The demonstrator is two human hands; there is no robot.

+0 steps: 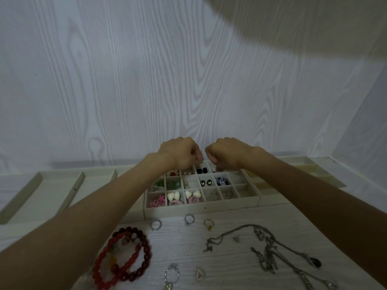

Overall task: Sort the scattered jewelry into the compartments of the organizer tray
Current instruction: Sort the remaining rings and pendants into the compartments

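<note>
can't tell what either hand's curled fingers (211, 159) pinch, both cover the organizer tray (201, 208) back row; bottom edge crops the silver necklaces (272, 254) and red bracelet (123, 258)

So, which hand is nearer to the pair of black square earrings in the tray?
Left, narrowly. The left hand hovers just above-left of the black square earrings, its fingertips almost over them; the right hand is above-right, over the neighbouring compartment.

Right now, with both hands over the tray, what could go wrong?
Both forearms cross above the loose rings and red bracelets; pulling back low could sweep them off the table. The left hand and right hand work close together, so a small earring may drop into a wrong compartment of the tray.
</note>
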